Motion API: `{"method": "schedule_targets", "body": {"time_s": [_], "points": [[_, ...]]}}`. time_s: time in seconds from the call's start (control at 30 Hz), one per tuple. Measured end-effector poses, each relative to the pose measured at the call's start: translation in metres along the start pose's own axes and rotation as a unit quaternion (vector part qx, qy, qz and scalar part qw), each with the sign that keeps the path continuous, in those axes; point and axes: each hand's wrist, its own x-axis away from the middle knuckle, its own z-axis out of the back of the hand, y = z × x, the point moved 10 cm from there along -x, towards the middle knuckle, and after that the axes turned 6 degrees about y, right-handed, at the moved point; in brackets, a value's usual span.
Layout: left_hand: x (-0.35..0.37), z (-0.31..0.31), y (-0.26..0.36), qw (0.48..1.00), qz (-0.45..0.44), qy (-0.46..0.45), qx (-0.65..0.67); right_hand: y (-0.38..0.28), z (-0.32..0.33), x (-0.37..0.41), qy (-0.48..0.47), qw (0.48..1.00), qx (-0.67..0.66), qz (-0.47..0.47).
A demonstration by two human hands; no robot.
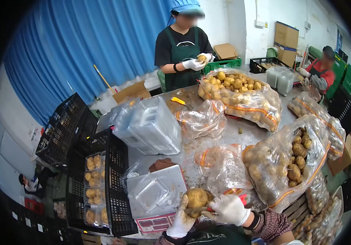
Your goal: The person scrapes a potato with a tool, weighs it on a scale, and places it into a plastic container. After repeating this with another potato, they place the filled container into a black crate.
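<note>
At the near edge of the table, my left hand (pixel 181 220), in a white glove, is closed round a large brown potato (pixel 197 198). My right hand (pixel 229 209), also gloved, is wrapped round a small knife (pixel 196 210), whose blade lies against the lower side of the potato. Another potato shows partly behind my right fingers. Just left of my hands, an open clear plastic tray (pixel 152 194) rests on a scale (pixel 156 222) with a red and white display panel.
A black crate (pixel 118 192) with packed potato trays stands left. Stacked clear trays (pixel 149 126), a yellow cutter (pixel 178 100) and potato bags (pixel 265 159) lie on the table (pixel 234 132). A co-worker (pixel 183 49) opposite holds a potato; another person (pixel 322 71) is at the right.
</note>
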Motion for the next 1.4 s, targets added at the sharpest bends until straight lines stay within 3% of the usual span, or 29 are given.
{"method": "schedule_targets", "body": {"time_s": [0.03, 0.1, 0.17, 0.23, 0.3, 0.37, 0.4, 0.43, 0.5, 0.57, 0.63, 0.7, 0.77, 0.83, 0.93, 1.0, 1.03, 1.1, 1.17, 1.23, 1.27, 1.33, 1.4], "points": [[-0.002, 0.001, 0.000, 1.000, 0.004, -0.002, 0.008, -0.005, -0.002, 0.001, -0.001, 1.000, 0.001, 0.011], [-0.001, 0.000, 0.000, 1.000, 0.010, -0.001, 0.019, 0.032, 0.004, 0.001, 0.034, 0.995, 0.031, -0.090], [0.000, -0.007, 0.003, 1.000, 0.016, -0.001, -0.013, 0.034, 0.007, -0.003, 0.005, 0.990, 0.099, -0.101], [-0.002, 0.000, -0.005, 0.999, 0.036, 0.010, 0.002, 0.005, -0.002, 0.003, -0.005, 1.000, 0.011, 0.000], [-0.006, 0.011, -0.013, 0.998, 0.060, 0.022, 0.017, -0.001, -0.005, 0.005, -0.010, 1.000, 0.007, 0.015], [-0.004, -0.003, -0.020, 0.959, 0.129, -0.078, 0.240, 0.028, -0.006, 0.009, 0.016, 0.997, 0.035, -0.070], [-0.001, -0.012, -0.019, 0.949, 0.148, -0.063, 0.270, 0.029, -0.008, 0.011, 0.018, 0.996, 0.044, -0.074], [0.000, -0.016, -0.016, 0.950, 0.144, -0.063, 0.271, 0.025, -0.008, 0.012, 0.018, 0.996, 0.042, -0.071], [-0.003, -0.006, -0.007, 0.997, 0.064, -0.014, 0.032, 0.000, -0.009, 0.011, 0.005, 1.000, -0.002, -0.010], [-0.003, -0.001, -0.010, 0.995, 0.063, 0.009, 0.078, 0.021, -0.007, 0.011, 0.010, 0.996, 0.044, -0.080], [-0.004, 0.007, -0.011, 0.990, 0.057, 0.031, 0.129, 0.027, -0.001, 0.007, 0.027, 0.994, 0.061, -0.089], [-0.005, 0.001, -0.010, 0.994, 0.066, -0.032, 0.077, 0.000, -0.003, 0.007, 0.007, 0.999, 0.034, -0.019], [-0.004, 0.006, -0.009, 0.992, 0.066, -0.007, 0.104, 0.003, -0.006, 0.007, -0.002, 0.999, 0.042, -0.025], [-0.001, 0.007, -0.011, 0.988, 0.065, 0.019, 0.138, 0.038, -0.003, 0.009, 0.022, 0.988, 0.077, -0.131], [-0.001, 0.005, -0.014, 0.983, 0.090, 0.009, 0.158, 0.003, -0.017, 0.010, 0.005, 0.999, 0.001, -0.039], [0.003, -0.013, -0.014, 0.965, 0.113, -0.130, 0.195, -0.014, -0.022, 0.010, 0.000, 1.000, 0.023, 0.013], [0.003, -0.013, -0.015, 0.965, 0.114, -0.130, 0.196, -0.008, -0.024, 0.010, -0.001, 1.000, 0.023, 0.013], [-0.002, 0.014, -0.014, 0.976, 0.072, 0.054, 0.199, 0.020, -0.014, 0.007, 0.046, 0.995, 0.082, -0.042], [0.001, 0.004, -0.007, 0.984, 0.061, 0.008, 0.165, 0.000, -0.016, 0.008, 0.012, 1.000, 0.002, -0.022], [0.006, -0.016, -0.008, 0.962, 0.101, -0.123, 0.220, -0.012, -0.020, 0.009, 0.010, 0.999, 0.028, 0.015], [0.005, -0.014, -0.010, 0.962, 0.102, -0.124, 0.221, 0.000, -0.019, 0.009, 0.017, 0.999, 0.036, -0.023], [0.002, -0.001, -0.009, 0.979, 0.073, -0.001, 0.189, 0.013, -0.009, 0.005, 0.042, 0.996, 0.067, -0.052], [0.002, -0.005, -0.010, 0.974, 0.083, -0.038, 0.208, -0.008, -0.012, 0.006, 0.031, 0.998, 0.063, -0.006]]}}
